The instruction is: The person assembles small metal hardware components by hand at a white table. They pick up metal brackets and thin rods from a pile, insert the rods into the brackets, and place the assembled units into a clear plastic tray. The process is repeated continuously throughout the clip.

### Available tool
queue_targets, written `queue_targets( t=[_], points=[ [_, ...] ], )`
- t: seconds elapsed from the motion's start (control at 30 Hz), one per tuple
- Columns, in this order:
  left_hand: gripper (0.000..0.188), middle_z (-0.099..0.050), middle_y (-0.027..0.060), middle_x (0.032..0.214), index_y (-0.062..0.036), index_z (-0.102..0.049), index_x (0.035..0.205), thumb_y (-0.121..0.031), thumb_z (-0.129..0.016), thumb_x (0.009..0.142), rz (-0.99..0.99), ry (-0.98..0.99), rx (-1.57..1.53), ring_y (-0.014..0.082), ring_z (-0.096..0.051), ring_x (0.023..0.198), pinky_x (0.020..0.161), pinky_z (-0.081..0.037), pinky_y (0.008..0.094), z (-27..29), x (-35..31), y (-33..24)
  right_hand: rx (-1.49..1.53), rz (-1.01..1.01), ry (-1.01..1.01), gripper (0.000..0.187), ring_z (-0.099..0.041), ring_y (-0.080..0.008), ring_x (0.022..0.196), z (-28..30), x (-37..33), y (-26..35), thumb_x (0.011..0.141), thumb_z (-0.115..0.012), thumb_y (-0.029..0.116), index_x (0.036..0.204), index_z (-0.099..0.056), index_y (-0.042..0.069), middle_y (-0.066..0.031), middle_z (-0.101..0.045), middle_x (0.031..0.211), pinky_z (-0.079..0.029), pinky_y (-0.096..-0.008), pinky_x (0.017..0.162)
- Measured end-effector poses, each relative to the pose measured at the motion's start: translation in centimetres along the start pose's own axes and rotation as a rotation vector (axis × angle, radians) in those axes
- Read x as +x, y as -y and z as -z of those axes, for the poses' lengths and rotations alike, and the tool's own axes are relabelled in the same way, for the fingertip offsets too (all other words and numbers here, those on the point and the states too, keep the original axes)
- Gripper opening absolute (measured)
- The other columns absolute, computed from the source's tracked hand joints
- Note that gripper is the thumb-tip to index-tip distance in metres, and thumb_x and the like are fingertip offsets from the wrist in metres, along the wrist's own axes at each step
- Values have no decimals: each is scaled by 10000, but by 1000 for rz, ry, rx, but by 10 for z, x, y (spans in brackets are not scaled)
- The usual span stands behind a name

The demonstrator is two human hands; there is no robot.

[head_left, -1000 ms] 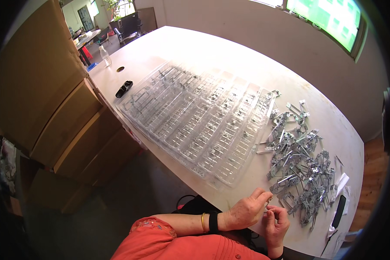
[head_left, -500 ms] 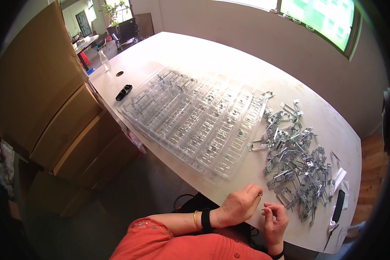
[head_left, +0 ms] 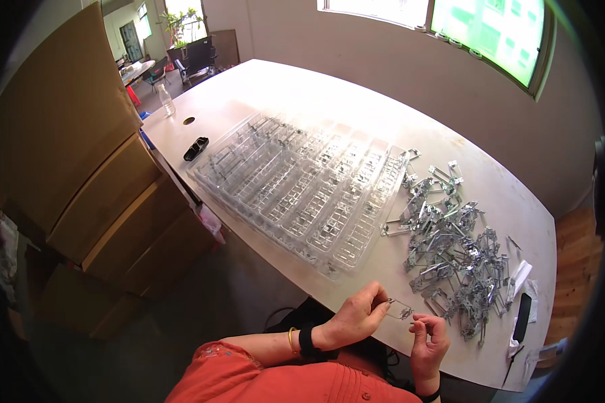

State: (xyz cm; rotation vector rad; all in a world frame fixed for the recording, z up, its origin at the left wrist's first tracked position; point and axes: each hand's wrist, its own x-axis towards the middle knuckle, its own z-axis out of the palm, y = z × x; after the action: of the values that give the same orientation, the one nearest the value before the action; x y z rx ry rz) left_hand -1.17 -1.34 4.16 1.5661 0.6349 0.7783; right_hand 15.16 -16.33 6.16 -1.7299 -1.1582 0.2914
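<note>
At the table's near edge my left hand (head_left: pixel 356 317) pinches one end of a small metal bracket (head_left: pixel 403 311), a thin frame with a worked end pointing toward my other hand. My right hand (head_left: pixel 428 342) is closed, thumb against forefinger, around a thin dark tip of something too small to name, close to the bracket's free end. Just beyond both hands lies a tangled pile of similar silvery metal brackets (head_left: pixel 460 248). To the left of the pile, a clear plastic compartment tray (head_left: pixel 302 232) holds rows of such metal parts.
White table (head_left: pixel 302 80) with a glass bottle (head_left: pixel 166 101) and a black holder-like object (head_left: pixel 195 149) at its far left. A black-handled tool (head_left: pixel 522 319) lies on white paper at the right edge. Cardboard boxes (head_left: pixel 107 195) are stacked along the left.
My left hand has shifted slightly left, and the bracket now shows stretched out between the hands. My right hand stays nearly in place. The view has tilted a little.
</note>
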Motion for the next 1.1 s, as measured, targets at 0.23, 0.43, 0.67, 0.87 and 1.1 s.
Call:
queue_targets(
  t=[0.23, 0.43, 0.67, 0.87, 1.1],
  points=[
    [137, -676, 41, 874, -2, -565, 1123, -76, -675, 1089, 204, 47, -89, 100, -683, 747, 671, -574, 287, 4, -4, 14, 1, -6, -27, 91, -728, -141, 810, 2, 4, 1, 1100, -700, 91, 1120, -680, 5, -89, -757, 1020, -563, -283, 761],
    [230, -640, 38, 843, 18, -539, 1259, -61, -663, 1082, 232, 80, -76, 103, -660, 690, 618, -550, 290, 15, -2, 19, -36, -9, -23, 59, -733, -148, 794, 4, 19, 4, 1076, -706, 36, 1123, -711, 2, -80, -756, 974, -571, -288, 733],
    [347, -581, 13, 783, -1, -579, 1410, -92, -658, 1085, 180, 195, -22, 87, -610, 668, 607, -505, 300, 25, 5, 31, -85, -21, -17, 49, -751, -146, 778, 2, 40, 13, 1057, -733, 29, 1098, -721, 4, -78, -769, 945, -587, -279, 722],
    [343, -636, 111, 816, -28, -652, 1402, -113, -642, 1070, 36, 219, -8, 177, -620, 713, 688, -522, 370, 28, 8, 32, -110, -42, -6, 45, -765, -143, 770, -7, 54, 30, 1046, -750, 32, 1071, -730, 0, -81, -774, 942, -588, -280, 723],
    [331, -698, 128, 895, -42, -678, 1398, -95, -632, 1074, -34, 318, 1, 178, -683, 775, 738, -551, 356, 24, 7, 73, -129, -13, 1, 96, -765, -204, 781, -20, 69, 54, 1047, -753, 70, 1143, -759, 54, -113, -778, 907, -577, -329, 709]
  ],
)
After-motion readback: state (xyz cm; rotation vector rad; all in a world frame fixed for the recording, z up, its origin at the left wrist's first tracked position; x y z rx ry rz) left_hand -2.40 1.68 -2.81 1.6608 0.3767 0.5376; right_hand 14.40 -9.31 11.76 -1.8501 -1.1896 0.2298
